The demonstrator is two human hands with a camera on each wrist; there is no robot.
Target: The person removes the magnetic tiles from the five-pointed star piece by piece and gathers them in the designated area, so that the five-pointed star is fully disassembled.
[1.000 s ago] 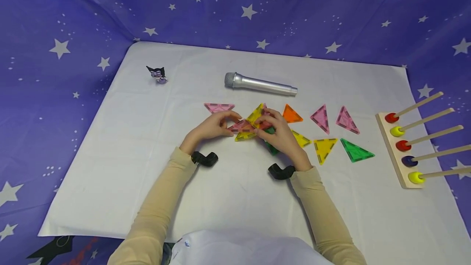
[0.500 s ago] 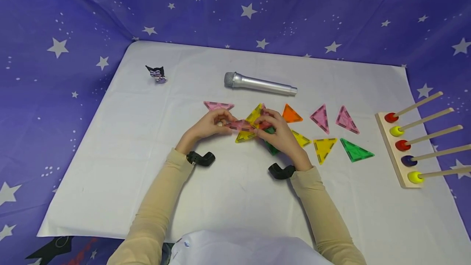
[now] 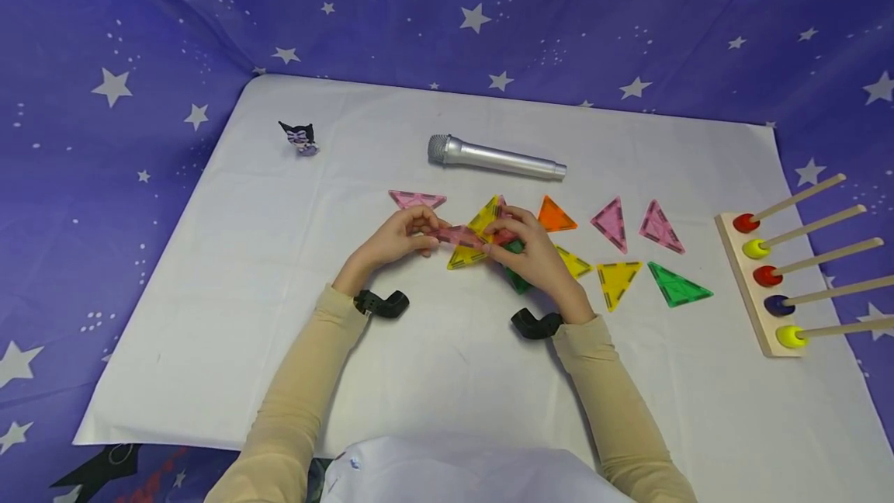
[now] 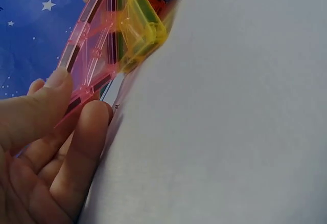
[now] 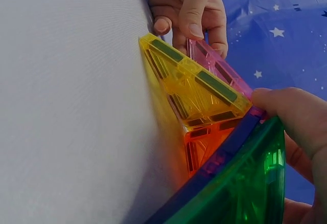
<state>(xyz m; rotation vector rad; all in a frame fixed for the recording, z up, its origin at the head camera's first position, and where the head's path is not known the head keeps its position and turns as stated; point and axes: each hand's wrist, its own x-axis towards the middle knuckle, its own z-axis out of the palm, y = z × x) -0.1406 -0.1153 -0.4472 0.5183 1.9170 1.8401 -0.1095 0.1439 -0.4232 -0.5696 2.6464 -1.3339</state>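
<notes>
My left hand (image 3: 398, 243) pinches one end of a pink translucent triangular magnetic tile (image 3: 457, 236) between thumb and fingers. In the left wrist view that tile slants up along a yellow tile (image 4: 140, 27). My right hand (image 3: 534, 254) grips the joined cluster of tiles, its thumb at the corner where pink, yellow and dark-edged tiles meet. From the right wrist, a yellow triangle (image 5: 191, 83) leans over an orange tile (image 5: 204, 147), with a green tile (image 5: 245, 183) nearest the camera. The right fingers partly hide the cluster from above.
Loose triangles lie around the hands: a pink one (image 3: 417, 199), an orange one (image 3: 555, 214), a yellow one (image 3: 618, 282) and a green one (image 3: 677, 286), among others. A silver toy microphone (image 3: 499, 157) and small figurine (image 3: 300, 138) lie farther back. A pegged bead board (image 3: 757, 286) stands right.
My left hand has shifted slightly left, and the pink tile in its pinch has tilted to look narrower from above. The right hand has stayed on the cluster.
</notes>
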